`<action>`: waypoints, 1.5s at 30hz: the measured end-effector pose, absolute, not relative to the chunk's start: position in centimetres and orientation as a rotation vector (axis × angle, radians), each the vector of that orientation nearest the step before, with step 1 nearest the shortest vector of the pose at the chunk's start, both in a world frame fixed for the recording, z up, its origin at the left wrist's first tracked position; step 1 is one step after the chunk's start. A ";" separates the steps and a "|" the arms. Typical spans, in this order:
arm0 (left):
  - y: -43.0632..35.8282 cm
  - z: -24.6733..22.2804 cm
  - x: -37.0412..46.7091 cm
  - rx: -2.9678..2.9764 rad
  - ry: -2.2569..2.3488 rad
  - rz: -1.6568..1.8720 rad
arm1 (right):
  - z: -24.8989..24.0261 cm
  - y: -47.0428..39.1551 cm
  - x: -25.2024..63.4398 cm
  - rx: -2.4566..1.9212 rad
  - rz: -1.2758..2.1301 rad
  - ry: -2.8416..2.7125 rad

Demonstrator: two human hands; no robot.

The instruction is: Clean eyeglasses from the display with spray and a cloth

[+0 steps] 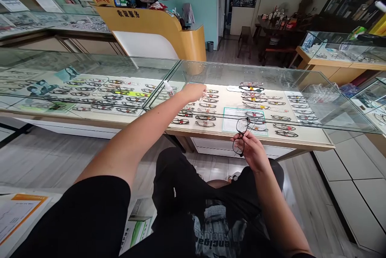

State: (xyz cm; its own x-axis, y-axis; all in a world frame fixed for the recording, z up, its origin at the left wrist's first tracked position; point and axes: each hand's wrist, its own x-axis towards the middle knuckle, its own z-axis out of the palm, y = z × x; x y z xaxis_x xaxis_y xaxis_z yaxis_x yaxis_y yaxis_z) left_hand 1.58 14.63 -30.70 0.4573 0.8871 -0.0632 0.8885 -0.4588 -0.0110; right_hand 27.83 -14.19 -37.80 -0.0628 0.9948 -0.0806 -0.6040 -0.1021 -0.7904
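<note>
My right hand (252, 149) pinches a pair of black-rimmed glasses (238, 146) by the middle, held upright in front of the display case's near edge. My left hand (194, 92) reaches out over the glass top of the case, its fingers closed round something whitish (205, 95) that is mostly hidden. Just left of that hand stands a small white bottle (169, 88). Rows of folded glasses (205, 123) lie inside the case under the glass.
The long glass display case (301, 143) spans the view. Behind it stand a yellow-and-white counter (193, 42) and a small bin (210, 46). Crumpled clear plastic (324, 92) is at the right. Papers (21, 213) lie at lower left.
</note>
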 end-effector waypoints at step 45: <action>-4.8 -29.6 5.4 2.422 0.753 0.938 | -36.3 -14.1 25.0 -0.777 1.579 -0.852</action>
State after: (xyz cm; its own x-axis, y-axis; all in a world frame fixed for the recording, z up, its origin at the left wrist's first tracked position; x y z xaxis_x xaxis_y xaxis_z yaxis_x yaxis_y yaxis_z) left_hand 5.42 -4.85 -29.64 0.6231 0.6221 0.4740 0.3285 -0.7582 0.5633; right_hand 25.01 -14.10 -36.32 -0.1577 0.9868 -0.0369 -0.5105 -0.1134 -0.8524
